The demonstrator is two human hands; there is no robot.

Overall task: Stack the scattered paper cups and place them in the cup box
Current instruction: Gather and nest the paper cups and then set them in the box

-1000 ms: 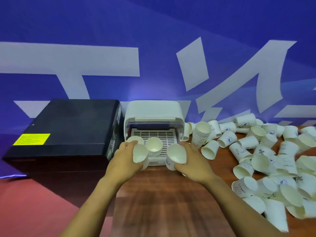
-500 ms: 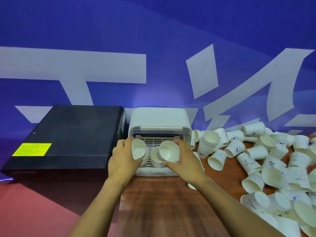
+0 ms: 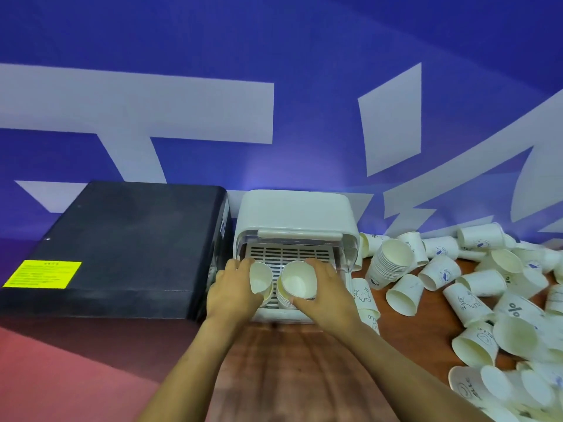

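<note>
Left hand (image 3: pixel 236 289): holds a cup stack (image 3: pixel 261 281) in the box (image 3: pixel 292 214).
Right hand (image 3: pixel 324 290): holds another stack (image 3: pixel 298 283) there.
Done: little, I think.
Left to do: many loose cups (image 3: pixel 475 303) lie right on the table (image 3: pixel 292 370).

Bottoms of the two white paper cup stacks (image 3: pixel 286 296) are hidden behind the left hand (image 3: pixel 236 292) and right hand (image 3: pixel 326 295); cup count unreadable. Slatted tray floor of the white plastic cup box (image 3: pixel 294 214) is partly covered. Print on the yellow label (image 3: pixel 42 274) of the black case (image 3: pixel 122 239) is too blurred to read. Scattered white paper cups (image 3: pixel 487 303) are cut off at the right edge.
</note>
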